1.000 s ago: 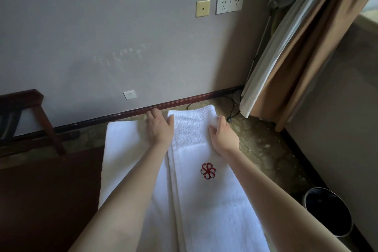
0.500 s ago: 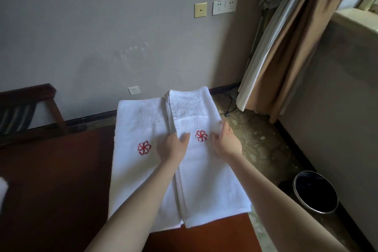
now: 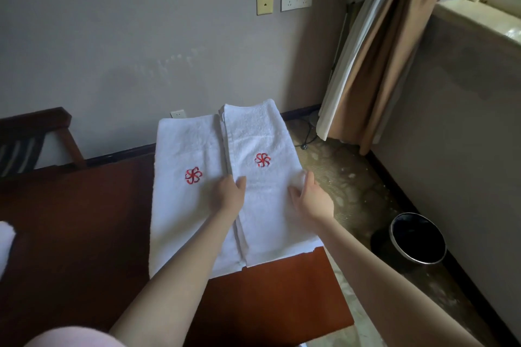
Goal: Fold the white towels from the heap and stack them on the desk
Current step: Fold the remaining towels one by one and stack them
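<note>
I see my left hand point(image 3: 229, 192) and right hand point(image 3: 310, 200) resting on the right towel point(image 3: 265, 132), fingers point(image 3: 224, 182) flat, unspread. It touches the left towel point(image 3: 180, 211), along the tabletop's point(image 3: 84, 220) right edge; bare wood lies to the left.

We find bare reddish-brown wooden worktop point(image 3: 84, 234) left of the two folded white towels point(image 3: 183, 220) and in the strip nearer us, with a white cloth point(image 3: 6, 242) at far left. Rightward the towels reach the worktop's edge; a round black bin point(image 3: 417, 236) stands on the floor beyond.
</note>
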Available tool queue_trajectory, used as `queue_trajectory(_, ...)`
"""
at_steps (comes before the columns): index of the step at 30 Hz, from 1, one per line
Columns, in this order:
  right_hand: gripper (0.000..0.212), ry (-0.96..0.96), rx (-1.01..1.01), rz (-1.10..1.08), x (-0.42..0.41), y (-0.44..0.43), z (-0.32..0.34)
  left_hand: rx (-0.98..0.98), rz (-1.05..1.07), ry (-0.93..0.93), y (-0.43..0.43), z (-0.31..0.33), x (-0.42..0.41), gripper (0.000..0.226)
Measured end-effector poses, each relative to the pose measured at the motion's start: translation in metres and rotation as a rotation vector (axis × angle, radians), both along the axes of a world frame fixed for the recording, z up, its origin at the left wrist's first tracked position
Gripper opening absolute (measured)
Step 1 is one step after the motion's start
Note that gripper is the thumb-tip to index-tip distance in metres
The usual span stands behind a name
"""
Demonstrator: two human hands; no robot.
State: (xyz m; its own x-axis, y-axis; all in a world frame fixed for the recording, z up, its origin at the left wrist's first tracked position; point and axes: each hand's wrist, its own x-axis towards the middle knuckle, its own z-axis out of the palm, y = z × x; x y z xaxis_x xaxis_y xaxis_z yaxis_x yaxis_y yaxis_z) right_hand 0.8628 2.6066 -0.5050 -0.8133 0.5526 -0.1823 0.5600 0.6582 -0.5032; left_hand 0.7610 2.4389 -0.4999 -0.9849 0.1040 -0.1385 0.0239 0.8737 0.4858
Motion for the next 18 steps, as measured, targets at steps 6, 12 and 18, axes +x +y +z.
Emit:
queue_trajectory(6,0.057,-0.004,-0.187,-0.023,0.023,0.004,-0.009,0.062,0.007,-0.15,-0.008,-0.002,0.046,0.053)
queue_trajectory(12,0.073,0.108,-0.535,-0.069,0.028,0.018,-0.006,0.225,0.035,-0.349,-0.015,-0.002,0.064,0.03)
queue_trajectory(18,0.066,0.02,-0.33,-0.07,0.03,0.011,-0.012,0.082,0.018,-0.256,-0.021,0.006,0.077,0.03)
